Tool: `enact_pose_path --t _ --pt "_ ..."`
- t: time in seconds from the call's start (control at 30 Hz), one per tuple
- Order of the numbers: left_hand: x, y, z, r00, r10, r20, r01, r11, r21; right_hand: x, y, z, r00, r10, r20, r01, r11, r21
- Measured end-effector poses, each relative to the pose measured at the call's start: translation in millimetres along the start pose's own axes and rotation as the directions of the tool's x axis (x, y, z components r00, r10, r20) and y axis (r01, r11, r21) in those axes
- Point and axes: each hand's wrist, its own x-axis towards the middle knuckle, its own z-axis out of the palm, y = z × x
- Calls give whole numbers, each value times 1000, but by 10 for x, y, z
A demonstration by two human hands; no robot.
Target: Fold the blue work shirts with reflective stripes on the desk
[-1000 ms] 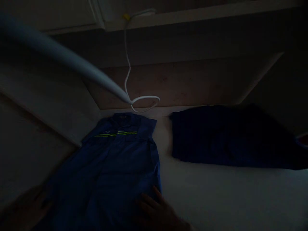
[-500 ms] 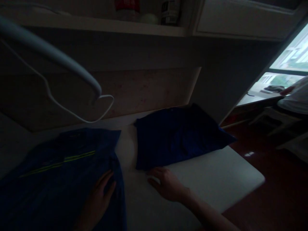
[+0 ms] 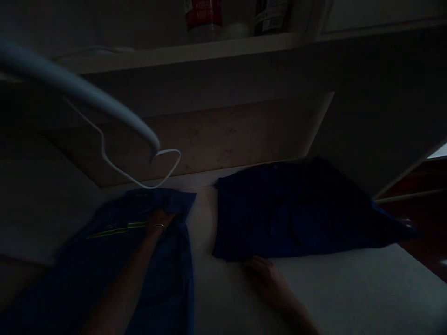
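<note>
A dark blue jacket (image 3: 153, 279) with a thin yellow-green stripe across its chest lies spread on the left of the white table. My left hand (image 3: 161, 219), with a band at the wrist, is at the jacket's upper right, close to the collar. Its fingers look closed on the bunched fabric there, though dim light hides the tips. On the right lies another piece of dark blue cloth (image 3: 296, 214), flat with some wrinkles. My right hand (image 3: 267, 277) rests on the tabletop, fingers loosely extended and touching the cloth's near edge.
The white table (image 3: 335, 288) runs under both cloths. A pale curved arm (image 3: 115, 107) with a looping white cord (image 3: 120, 172) hangs at the upper left. Overhead, a shelf (image 3: 167, 58) holds a red-labelled container (image 3: 204, 14) and a dark one (image 3: 270, 18).
My left hand has moved up the jacket from its right side to near the collar. My right hand stays by the other cloth's near edge. The view has turned left and dimmed.
</note>
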Motion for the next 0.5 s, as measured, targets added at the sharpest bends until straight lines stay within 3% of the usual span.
enact_pose_path --t 0.1,0.23,0.37,0.43,0.5 --pt "23 101 -169 996 72 45 -70 996 -63 13 9 -9 1000 -3 -3 3 1000 -4" --pt "-82 569 -215 973 211 92 -185 955 -231 31 25 6 1000 -2 -17 2 1000 5" --pt "-375 1161 44 881 382 279 -212 846 -490 4 -32 14 999 -12 -32 13 999 50" --pt "-541 1381 202 831 453 324 -201 786 -584 -30 -63 -30 998 22 -53 -13 985 173" --pt "-654 1528 329 817 488 307 -211 749 -629 -50 -55 -164 985 134 -114 -84 927 366"
